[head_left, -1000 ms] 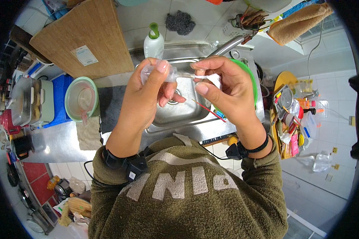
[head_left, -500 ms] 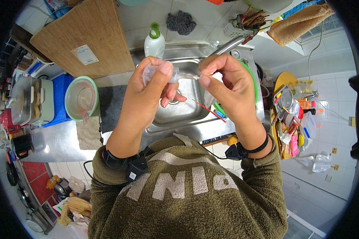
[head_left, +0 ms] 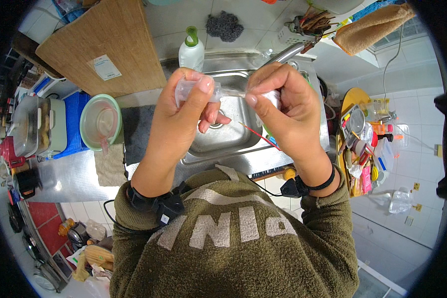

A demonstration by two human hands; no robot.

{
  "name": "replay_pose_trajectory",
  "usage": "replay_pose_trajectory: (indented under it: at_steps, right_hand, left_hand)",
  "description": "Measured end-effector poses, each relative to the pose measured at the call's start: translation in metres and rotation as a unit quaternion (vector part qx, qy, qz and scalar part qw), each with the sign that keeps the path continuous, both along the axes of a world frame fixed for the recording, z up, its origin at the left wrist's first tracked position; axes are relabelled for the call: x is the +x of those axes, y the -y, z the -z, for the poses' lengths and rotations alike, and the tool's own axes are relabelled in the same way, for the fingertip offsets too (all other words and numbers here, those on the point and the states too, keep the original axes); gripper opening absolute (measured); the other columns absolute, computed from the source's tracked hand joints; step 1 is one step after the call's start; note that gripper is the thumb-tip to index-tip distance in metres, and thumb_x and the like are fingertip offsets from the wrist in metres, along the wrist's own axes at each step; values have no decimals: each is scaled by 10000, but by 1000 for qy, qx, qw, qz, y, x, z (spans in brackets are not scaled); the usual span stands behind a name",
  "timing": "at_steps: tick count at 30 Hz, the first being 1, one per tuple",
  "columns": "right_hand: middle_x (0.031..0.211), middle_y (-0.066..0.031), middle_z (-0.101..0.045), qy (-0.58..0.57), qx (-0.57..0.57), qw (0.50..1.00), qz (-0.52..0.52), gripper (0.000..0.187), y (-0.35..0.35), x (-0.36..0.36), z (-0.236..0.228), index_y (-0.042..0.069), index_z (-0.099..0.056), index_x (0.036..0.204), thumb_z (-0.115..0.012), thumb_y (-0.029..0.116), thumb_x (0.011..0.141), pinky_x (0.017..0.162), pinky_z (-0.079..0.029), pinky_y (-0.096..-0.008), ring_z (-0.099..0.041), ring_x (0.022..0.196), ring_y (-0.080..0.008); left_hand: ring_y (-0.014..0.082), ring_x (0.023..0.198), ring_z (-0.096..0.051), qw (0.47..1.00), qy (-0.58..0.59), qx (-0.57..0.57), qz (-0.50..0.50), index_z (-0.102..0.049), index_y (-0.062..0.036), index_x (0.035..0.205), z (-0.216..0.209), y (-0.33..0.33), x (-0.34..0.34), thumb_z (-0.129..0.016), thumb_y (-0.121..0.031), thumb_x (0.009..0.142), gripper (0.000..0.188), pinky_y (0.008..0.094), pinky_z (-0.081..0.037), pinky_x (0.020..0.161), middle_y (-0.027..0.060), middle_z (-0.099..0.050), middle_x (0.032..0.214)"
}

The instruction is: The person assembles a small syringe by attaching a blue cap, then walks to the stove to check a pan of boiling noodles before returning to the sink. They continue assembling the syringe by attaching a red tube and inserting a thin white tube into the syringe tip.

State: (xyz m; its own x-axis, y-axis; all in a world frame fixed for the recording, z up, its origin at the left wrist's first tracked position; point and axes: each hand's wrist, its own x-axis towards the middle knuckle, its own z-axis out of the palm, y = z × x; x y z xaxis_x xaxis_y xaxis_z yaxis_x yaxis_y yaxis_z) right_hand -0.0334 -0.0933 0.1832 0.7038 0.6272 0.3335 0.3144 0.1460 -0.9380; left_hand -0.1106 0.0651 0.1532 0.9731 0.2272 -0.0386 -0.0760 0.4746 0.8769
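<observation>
Over the sink, my left hand grips a translucent plastic piece, wide at one end like a small funnel, between thumb and fingers. Its narrow clear stem points right, toward my right hand. There, my thumb and forefinger are pinched together at the stem's end; whether they touch it is hard to make out. A crumpled white wad, perhaps tissue or cloth, is tucked in the right fingers. Below that hand a thin red stick slants across the sink's right edge.
A white pump bottle with a green top stands behind the sink, beside the faucet. At left are a wooden board, a pale green basin and a dark mat. Cluttered utensils lie at right.
The right fingers have shifted slightly left along the stem and curled closer round its end. The white wad now shows higher, behind the thumb. My left hand keeps its grip, barely moved.
</observation>
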Motion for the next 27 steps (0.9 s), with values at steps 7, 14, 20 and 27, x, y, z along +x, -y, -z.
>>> replay_pose_trajectory:
  at_steps: [7, 14, 20, 27]
  right_hand:
    - [984, -101, -545, 33, -38, 999, 16, 237, -1, -2, 0, -7, -541, 975, -660, -35, 772, 837, -417, -259, -523, 903, -150]
    - [995, -90, -498, 57, -11, 998, 27, 328, -3, -3, 4, 28, -452, 1009, -583, -96, 734, 805, -395, -259, -488, 882, -148]
    - [933, -78, -478, 53, 11, 998, 11, 325, -7, -3, 5, 45, -410, 967, -554, -130, 735, 781, -388, -263, -466, 836, -144]
    - [915, -80, -491, 35, 33, 999, 12, 310, -9, -4, 5, 49, -407, 946, -564, -133, 751, 773, -393, -257, -474, 829, -137]
  left_hand:
    - [63, 490, -399, 1000, -5, -13, -12, -446, -50, 947, 1, 0, 0, -536, -297, 939, 263, 328, -551, 633, 13, -456, 597]
    - [63, 483, -393, 1000, 0, -13, -2, -445, -43, 945, -1, -2, 0, -545, -290, 934, 267, 340, -554, 635, 14, -455, 594]
    - [59, 487, -393, 1000, -9, -17, -8, -444, -47, 939, -3, -1, 0, -545, -292, 934, 265, 337, -556, 627, 13, -449, 591]
    - [56, 487, -392, 1000, 4, -13, -4, -439, -49, 930, -2, -3, 0, -540, -295, 937, 266, 333, -557, 627, 13, -447, 589]
